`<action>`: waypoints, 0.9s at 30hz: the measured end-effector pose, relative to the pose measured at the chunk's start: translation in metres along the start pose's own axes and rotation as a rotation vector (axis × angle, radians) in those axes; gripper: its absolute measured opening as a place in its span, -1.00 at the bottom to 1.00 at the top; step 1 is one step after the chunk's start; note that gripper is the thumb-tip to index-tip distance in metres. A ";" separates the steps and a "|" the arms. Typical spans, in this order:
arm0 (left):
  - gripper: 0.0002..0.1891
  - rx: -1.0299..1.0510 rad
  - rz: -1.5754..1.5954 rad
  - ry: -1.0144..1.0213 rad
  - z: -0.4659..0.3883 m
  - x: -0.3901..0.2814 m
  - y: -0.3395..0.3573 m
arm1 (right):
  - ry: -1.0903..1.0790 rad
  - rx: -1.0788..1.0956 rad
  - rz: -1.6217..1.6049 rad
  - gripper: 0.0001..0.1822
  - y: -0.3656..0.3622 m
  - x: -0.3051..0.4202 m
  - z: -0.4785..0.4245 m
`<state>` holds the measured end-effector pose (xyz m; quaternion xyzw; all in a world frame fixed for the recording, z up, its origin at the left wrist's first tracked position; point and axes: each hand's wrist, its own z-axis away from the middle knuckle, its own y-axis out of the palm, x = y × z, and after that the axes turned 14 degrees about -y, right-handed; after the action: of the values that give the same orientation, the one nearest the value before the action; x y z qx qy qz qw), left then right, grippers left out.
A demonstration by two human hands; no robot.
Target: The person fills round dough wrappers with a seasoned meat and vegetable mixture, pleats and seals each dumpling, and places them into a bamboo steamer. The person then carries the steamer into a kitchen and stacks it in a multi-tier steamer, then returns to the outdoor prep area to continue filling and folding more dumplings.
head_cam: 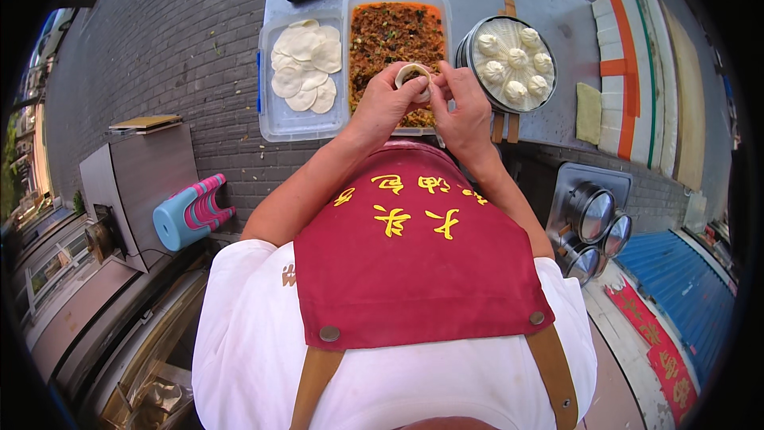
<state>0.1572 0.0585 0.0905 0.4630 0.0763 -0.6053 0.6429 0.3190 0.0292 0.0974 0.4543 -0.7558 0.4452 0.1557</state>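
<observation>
Above the near end of a plastic tub of chopped filling [397, 30], both hands hold one round dough wrapper [404, 73] with dark filling inside. My left hand [385, 92] cups it, the thumb at its opening. At its right edge, the fingers of my right hand [459, 92] pinch the rim. The wrapper's top is still an open ring. Flat round dough wrappers [301, 65] lie overlapping in a clear plastic tray [298, 128] to the left. On the right, several pleated buns [516, 58] sit apart on the woven liner of a round steamer [553, 80].
A metal table [537, 0] carries the containers. Wooden slats [513, 128] lie under the steamer. Right of it are a folded cloth [588, 113] and a white foam box [615, 83] with orange tape. Stacked plastic stools [191, 212] stand lower left; metal steamers [591, 209] stand lower right.
</observation>
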 end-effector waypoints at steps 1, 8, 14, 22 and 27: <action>-0.77 -0.016 -0.025 -0.015 0.000 -0.001 0.001 | -0.037 0.030 0.048 -0.52 -0.001 -0.001 0.000; -0.75 0.041 -0.181 -0.054 0.002 -0.019 0.003 | -0.073 -0.017 -0.003 -0.50 -0.006 0.003 -0.008; -0.69 0.109 -0.151 -0.109 0.000 -0.030 0.000 | -0.074 0.009 -0.018 -0.49 -0.010 0.003 -0.007; -0.63 0.097 -0.633 -0.042 0.000 -0.043 -0.002 | -0.128 -0.024 0.001 -0.54 -0.013 0.014 -0.018; -0.62 0.175 -0.585 -0.086 0.004 -0.058 0.000 | -0.070 0.038 0.006 -0.55 -0.014 0.010 -0.013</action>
<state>0.1402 0.0967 0.1311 0.4492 0.1267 -0.7878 0.4019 0.3229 0.0319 0.1188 0.4701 -0.7535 0.4439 0.1192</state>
